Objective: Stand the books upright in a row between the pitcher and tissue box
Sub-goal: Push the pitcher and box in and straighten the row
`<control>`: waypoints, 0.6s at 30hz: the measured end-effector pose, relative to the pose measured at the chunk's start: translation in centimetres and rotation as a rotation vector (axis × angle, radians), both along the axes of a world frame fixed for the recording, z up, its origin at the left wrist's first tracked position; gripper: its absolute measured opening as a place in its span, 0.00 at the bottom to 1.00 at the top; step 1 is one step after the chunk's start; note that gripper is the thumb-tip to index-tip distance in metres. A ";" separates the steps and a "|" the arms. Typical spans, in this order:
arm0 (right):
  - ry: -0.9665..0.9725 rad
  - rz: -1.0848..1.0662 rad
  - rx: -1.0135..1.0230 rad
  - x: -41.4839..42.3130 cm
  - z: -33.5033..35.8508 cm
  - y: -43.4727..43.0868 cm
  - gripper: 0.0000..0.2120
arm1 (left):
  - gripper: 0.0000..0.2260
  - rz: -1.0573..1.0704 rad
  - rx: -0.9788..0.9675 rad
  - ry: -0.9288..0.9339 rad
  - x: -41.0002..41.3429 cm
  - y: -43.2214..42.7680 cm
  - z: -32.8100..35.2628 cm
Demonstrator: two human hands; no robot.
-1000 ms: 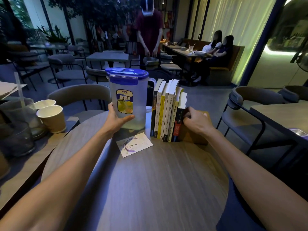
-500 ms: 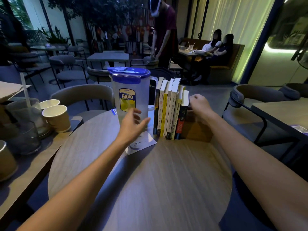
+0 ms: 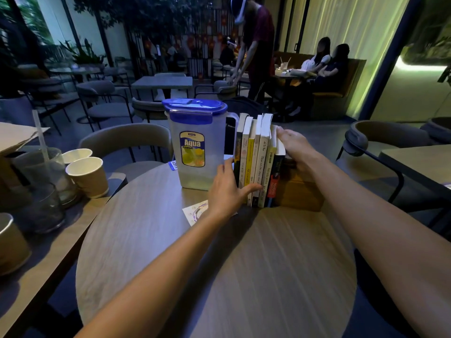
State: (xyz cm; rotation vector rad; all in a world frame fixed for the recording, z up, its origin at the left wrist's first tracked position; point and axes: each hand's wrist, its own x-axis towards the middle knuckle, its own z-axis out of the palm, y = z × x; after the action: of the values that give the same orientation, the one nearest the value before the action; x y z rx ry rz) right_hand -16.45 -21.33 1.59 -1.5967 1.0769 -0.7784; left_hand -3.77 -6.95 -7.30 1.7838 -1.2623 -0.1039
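A clear plastic pitcher with a blue lid and an "Aqua" label stands on the round wooden table. Right of it several books stand upright in a row, spines toward me. A brown wooden tissue box sits against the right end of the row. My left hand lies flat with fingers spread against the lower spines of the left books. My right hand rests over the tissue box, its fingers pressing the side of the rightmost book.
A small printed card lies on the table under my left wrist. Paper cups and glass tumblers stand on the adjoining table at left. Chairs ring the table; a person stands behind, others sit at back right.
My left hand has left the pitcher and moved right onto the book spines. My right hand has slid up along the rightmost book.
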 end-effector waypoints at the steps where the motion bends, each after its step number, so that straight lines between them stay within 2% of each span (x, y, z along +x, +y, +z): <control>1: 0.004 -0.004 -0.004 0.0 0.0 -0.1 0.21 | 0.39 0.003 -0.010 -0.006 0.1 -0.1 -0.2; 9: -0.036 -0.032 0.017 0.4 0.1 -0.7 0.16 | 0.38 0.050 -0.057 -0.011 0.0 -0.5 -0.8; 14: -0.035 -0.015 0.028 0.5 -0.1 -0.7 0.18 | 0.50 0.029 -0.040 0.051 -0.8 -0.9 -1.2; 18: -0.029 0.005 0.030 0.3 0.0 -0.8 0.20 | 0.49 0.065 -0.036 0.057 -1.0 -1.4 -1.2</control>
State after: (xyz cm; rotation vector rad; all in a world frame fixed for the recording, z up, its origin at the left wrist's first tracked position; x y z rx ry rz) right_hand -16.19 -22.16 1.55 -1.5573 1.0585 -0.7764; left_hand -4.80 -8.35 -8.52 1.7764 -1.1583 -0.0940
